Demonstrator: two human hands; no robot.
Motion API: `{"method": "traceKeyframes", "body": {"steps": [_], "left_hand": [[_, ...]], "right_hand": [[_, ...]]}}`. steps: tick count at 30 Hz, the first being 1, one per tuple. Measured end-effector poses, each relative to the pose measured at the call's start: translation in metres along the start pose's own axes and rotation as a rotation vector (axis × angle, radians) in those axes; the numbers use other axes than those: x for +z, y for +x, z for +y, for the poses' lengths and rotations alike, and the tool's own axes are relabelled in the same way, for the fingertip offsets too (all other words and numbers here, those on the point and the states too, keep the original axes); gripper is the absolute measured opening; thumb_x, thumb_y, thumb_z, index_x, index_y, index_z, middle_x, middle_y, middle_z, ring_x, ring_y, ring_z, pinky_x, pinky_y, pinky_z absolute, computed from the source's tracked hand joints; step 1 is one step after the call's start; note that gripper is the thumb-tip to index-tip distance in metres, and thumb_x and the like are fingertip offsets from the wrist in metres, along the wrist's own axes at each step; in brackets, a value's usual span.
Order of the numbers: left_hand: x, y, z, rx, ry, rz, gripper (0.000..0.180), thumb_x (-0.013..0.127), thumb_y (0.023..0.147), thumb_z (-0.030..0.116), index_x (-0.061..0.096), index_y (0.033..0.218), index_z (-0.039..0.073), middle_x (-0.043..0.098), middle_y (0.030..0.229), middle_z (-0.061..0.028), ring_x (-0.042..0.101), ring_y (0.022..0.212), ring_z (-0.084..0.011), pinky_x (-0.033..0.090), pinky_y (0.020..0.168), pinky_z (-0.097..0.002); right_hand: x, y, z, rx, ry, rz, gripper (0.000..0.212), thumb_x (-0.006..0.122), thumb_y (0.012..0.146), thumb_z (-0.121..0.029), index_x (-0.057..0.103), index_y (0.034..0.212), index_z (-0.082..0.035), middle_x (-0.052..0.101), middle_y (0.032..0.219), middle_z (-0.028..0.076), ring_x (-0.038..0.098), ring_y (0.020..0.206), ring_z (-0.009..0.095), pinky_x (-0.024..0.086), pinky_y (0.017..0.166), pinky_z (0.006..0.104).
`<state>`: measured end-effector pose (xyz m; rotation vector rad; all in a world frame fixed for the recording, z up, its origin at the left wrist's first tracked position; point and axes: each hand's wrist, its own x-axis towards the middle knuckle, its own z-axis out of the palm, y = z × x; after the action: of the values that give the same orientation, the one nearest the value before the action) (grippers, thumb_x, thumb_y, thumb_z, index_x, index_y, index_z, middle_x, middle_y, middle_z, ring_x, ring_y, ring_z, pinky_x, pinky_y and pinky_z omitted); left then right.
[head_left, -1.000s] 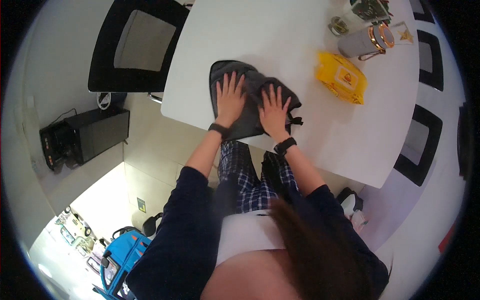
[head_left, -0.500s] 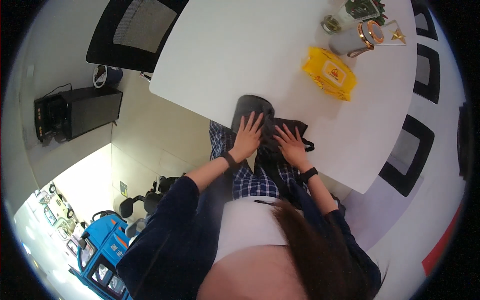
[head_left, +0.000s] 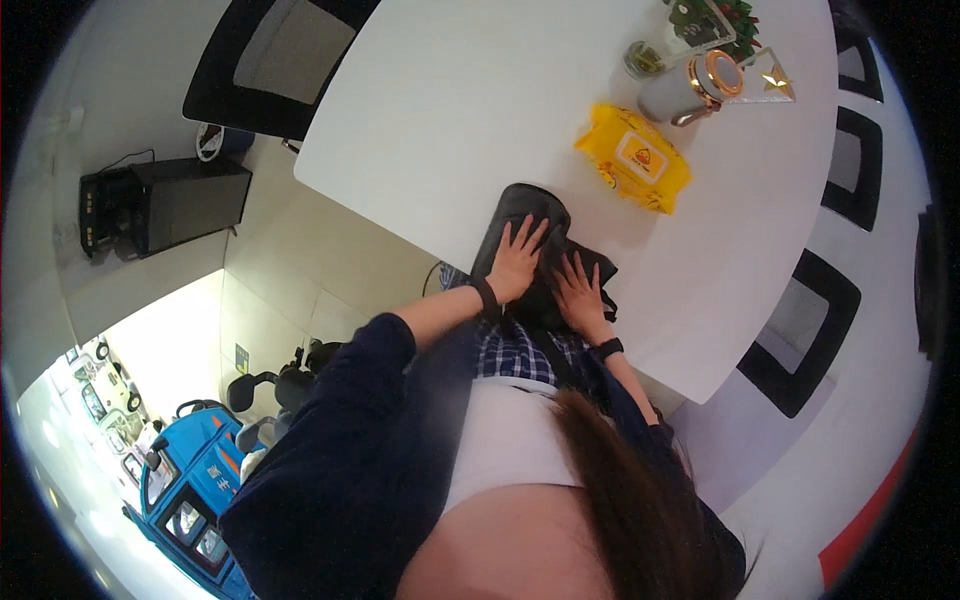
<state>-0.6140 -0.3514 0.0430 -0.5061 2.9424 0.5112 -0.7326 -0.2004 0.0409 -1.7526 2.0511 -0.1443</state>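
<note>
- Cloth bag (head_left: 528,202), dark and soft, lies at the near edge of the white table (head_left: 430,120), about midway between the near left corner and the near right corner. It seems folded or bunched; its lower part goes toward the lap, and how far it hangs over the edge I cannot tell.
- Left hand (head_left: 514,272) is open, palm down, with fingers spread flat on the longer part of the bag.
- Right hand (head_left: 580,298) is also open and palm down, on the smaller part, whose corner points to the right side of the table. Whether a thumb pinches some fabric, I cannot tell.
- Long axis of the larger part runs from the near edge inward, leaning slightly to the right. Its rounded end lies beyond the fingertips of the left hand, so this hand is the nearer one to that end.
- Yellow packet (head_left: 638,160) lies apart from the bag, farther in and toward the right edge.
- Grey flask (head_left: 672,98) and small glass jar (head_left: 644,60) are behind the packet, farther from the near edge.
</note>
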Motion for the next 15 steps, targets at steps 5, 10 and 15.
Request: {"method": "traceKeyframes", "body": {"steps": [5,10,15], "left_hand": [[-0.023,0.016,-0.014,0.092,0.112,-0.304,0.051,0.055,0.075,0.023,0.049,0.123,0.007,0.015,0.145,-0.0107,0.009,0.134,-0.0327,0.012,0.104,-0.0542],[-0.016,0.024,-0.032,0.245,0.030,-0.106,0.037,0.060,0.073,0.022,0.061,0.103,0.002,0.016,0.144,-0.0145,0.013,0.132,-0.0364,0.017,0.101,-0.0566],[-0.028,0.084,-0.049,0.381,0.017,-0.094,0.054,0.059,0.077,0.032,0.046,0.125,0.011,0.020,0.144,-0.0098,0.014,0.133,-0.0315,0.013,0.105,-0.0516]], "right_hand": [[-0.003,0.002,-0.006,0.036,0.058,-0.030,0.043,0.051,0.083,-0.024,0.046,0.124,-0.012,0.025,0.142,0.007,0.017,0.133,0.026,0.008,0.105,0.0548],[0.006,0.011,-0.019,0.170,0.065,0.042,0.046,0.052,0.083,-0.022,0.043,0.127,-0.012,0.022,0.143,0.007,0.015,0.134,0.026,0.008,0.105,0.0542],[0.008,0.040,-0.029,0.610,0.025,0.170,0.049,0.048,0.086,-0.021,0.035,0.131,-0.009,0.017,0.145,0.011,0.011,0.134,0.030,0.008,0.104,0.0560]]}}
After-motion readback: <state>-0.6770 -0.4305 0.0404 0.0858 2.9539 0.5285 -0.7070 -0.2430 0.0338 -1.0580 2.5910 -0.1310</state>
